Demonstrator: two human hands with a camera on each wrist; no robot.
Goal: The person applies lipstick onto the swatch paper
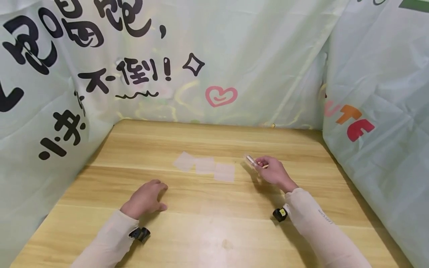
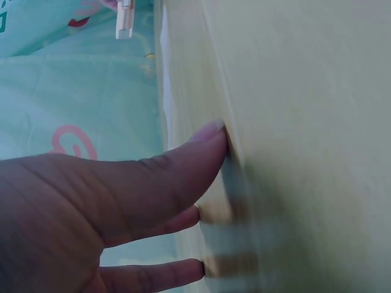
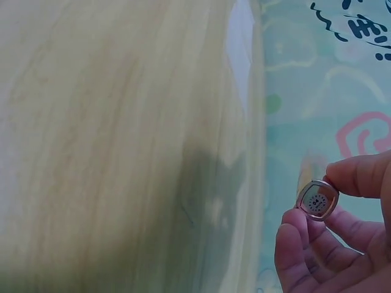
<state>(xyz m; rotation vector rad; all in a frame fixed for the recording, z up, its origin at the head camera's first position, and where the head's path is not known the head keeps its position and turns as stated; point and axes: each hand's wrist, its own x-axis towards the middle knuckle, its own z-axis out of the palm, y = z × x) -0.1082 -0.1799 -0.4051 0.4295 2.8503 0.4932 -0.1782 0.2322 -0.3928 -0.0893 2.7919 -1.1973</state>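
Observation:
My right hand [image 1: 273,171] holds a small lipstick tube [image 1: 250,160] above the table, pinched between thumb and fingers. The tube looks clear at its far end and silvery nearer the hand. In the right wrist view the metal-rimmed base of the lipstick [image 3: 317,200] faces the camera and bears a round printed label. Left of it, three thin pale square sheets [image 1: 224,172] lie in an overlapping row on the table. My left hand [image 1: 145,198] is low over the table at the left, holding nothing. Its thumb [image 2: 183,174] and fingers are spread apart, tips close to the wood.
The wooden table [image 1: 201,230] reaches back to a pale green cloth backdrop [image 1: 268,67] with black lettering and a pink heart. Cloth also hangs along the left and right sides. A small black camera [image 1: 279,214] sits at the right wrist, another [image 1: 140,234] at the left.

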